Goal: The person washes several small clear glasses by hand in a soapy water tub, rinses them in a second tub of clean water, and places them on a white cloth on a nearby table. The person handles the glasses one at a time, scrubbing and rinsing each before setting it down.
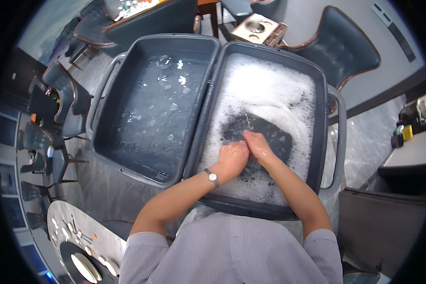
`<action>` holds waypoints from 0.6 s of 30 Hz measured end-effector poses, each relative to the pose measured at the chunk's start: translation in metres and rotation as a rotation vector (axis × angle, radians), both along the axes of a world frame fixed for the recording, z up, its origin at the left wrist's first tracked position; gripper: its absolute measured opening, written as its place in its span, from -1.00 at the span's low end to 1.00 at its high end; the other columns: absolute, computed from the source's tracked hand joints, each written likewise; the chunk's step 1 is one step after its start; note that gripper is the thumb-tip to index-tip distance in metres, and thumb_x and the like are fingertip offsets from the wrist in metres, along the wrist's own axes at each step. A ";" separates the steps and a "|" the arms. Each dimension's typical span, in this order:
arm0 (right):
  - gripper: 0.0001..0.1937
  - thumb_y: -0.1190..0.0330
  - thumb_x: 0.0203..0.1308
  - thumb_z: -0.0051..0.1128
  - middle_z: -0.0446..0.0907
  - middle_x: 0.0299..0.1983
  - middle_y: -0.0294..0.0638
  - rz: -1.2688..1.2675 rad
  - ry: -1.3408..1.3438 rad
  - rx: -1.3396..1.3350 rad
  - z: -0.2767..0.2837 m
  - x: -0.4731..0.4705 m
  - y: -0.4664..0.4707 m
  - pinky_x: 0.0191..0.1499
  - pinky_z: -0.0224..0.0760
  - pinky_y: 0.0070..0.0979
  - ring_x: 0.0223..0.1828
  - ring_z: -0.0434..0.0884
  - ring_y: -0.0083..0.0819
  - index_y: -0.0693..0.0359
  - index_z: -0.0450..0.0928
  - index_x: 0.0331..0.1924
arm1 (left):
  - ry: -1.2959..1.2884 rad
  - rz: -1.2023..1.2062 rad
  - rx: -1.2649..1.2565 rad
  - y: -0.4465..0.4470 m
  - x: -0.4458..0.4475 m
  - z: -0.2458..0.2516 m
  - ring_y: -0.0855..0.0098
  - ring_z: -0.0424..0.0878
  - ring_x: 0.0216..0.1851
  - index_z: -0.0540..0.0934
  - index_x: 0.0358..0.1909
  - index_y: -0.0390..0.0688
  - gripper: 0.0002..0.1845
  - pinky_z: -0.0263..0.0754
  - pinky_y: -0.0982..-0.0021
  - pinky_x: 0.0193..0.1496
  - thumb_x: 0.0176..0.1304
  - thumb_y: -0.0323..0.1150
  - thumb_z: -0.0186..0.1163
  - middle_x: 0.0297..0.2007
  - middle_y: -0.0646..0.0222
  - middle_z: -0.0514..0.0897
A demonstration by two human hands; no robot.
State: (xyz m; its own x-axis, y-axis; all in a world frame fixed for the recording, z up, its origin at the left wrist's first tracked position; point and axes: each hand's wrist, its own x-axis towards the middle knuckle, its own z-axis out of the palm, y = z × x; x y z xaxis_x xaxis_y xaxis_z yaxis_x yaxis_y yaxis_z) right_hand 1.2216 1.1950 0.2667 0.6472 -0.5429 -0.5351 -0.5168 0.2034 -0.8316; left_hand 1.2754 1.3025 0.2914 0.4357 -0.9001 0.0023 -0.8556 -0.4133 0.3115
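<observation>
My left hand (233, 158), with a metal-banded watch (212, 177) at its wrist, is curled into a fist above the soapy water. Against it presses my right hand (257, 145), wet and with suds on its wrist. Whether anything is between the fingers is hidden. Both hands are over the right-hand grey plastic tub (319, 142), which holds water under thick white foam (259, 81). A dark foam-free patch (275, 136) opens around the hands, and a small splash of water (248, 121) rises just beyond the fingertips.
Alongside on the left stands a second grey tub (108, 142) of water with a few bubbles. A grey handle (339, 142) curves along the right side. Upholstered chairs (344, 42) surround the area. Plates (85, 268) are on a round table (106, 227) at lower left.
</observation>
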 end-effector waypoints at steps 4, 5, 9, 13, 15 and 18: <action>-0.55 0.02 0.30 -0.21 0.31 -0.68 -0.37 -0.166 -0.436 0.193 0.013 0.006 0.014 -0.63 0.00 -0.64 -0.66 0.21 -0.66 0.15 0.32 -0.62 | 1.570 0.465 -0.044 0.006 0.031 0.029 0.48 0.47 -0.67 0.46 -0.48 -0.23 -0.77 0.29 0.43 -0.66 0.25 -0.31 0.00 -0.73 0.45 0.41; -0.54 0.03 0.32 -0.24 0.30 -0.68 -0.37 -0.203 -0.648 0.232 0.014 0.009 0.017 -0.62 0.01 -0.65 -0.65 0.21 -0.67 0.15 0.32 -0.62 | 1.647 0.471 -0.131 0.007 0.035 0.033 0.51 0.43 -0.68 0.46 -0.50 -0.24 -0.75 0.26 0.44 -0.67 0.26 -0.29 0.00 -0.73 0.46 0.39; -0.48 0.04 0.34 -0.30 0.35 -0.69 -0.26 -0.270 -0.182 -0.087 0.001 0.023 0.017 -0.48 0.17 -0.50 -0.57 0.33 -0.54 0.28 0.38 -0.60 | 0.719 0.219 -0.174 0.005 0.033 0.038 0.47 0.49 -0.66 0.47 -0.60 -0.23 -0.83 0.34 0.42 -0.65 0.11 -0.41 0.07 -0.71 0.42 0.44; -0.56 0.11 0.30 -0.23 0.41 -0.64 -0.11 -0.039 -0.185 -0.217 -0.019 0.038 -0.005 -0.36 0.25 -0.35 -0.54 0.40 -0.27 0.34 0.39 -0.52 | -0.329 0.021 -0.085 0.025 0.046 0.034 0.35 0.59 -0.55 0.46 -0.60 -0.15 -0.98 0.45 0.36 -0.60 -0.10 -0.46 0.09 -0.61 0.28 0.55; -0.73 0.18 0.17 0.00 0.50 -0.24 0.02 0.094 -0.172 -0.672 -0.026 0.043 -0.018 -0.16 0.30 -0.23 -0.20 0.45 -0.02 0.24 0.43 -0.27 | -0.286 0.299 -0.266 0.060 0.075 0.032 0.20 0.57 -0.58 0.48 -0.46 -0.16 -0.91 0.45 0.21 -0.57 -0.06 -0.50 0.03 -0.59 0.20 0.55; -0.62 0.14 0.09 0.10 0.36 -0.04 0.04 0.303 0.126 -1.037 -0.034 0.047 -0.030 0.07 0.20 -0.19 0.03 0.33 -0.05 0.18 0.43 -0.08 | 0.370 0.756 -0.359 0.112 0.142 0.027 0.28 0.54 -0.66 0.48 -0.41 -0.27 -0.80 0.44 0.27 -0.62 0.23 -0.37 -0.07 -0.62 0.22 0.56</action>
State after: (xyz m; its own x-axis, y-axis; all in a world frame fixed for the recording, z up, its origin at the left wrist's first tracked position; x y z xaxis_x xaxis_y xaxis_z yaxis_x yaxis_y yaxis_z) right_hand 1.2682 1.1650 0.2330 0.8029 -0.5958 0.0198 -0.5209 -0.7175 -0.4625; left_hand 1.4178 1.4143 0.3186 0.9374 -0.3469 -0.0306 -0.2160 -0.6482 0.7302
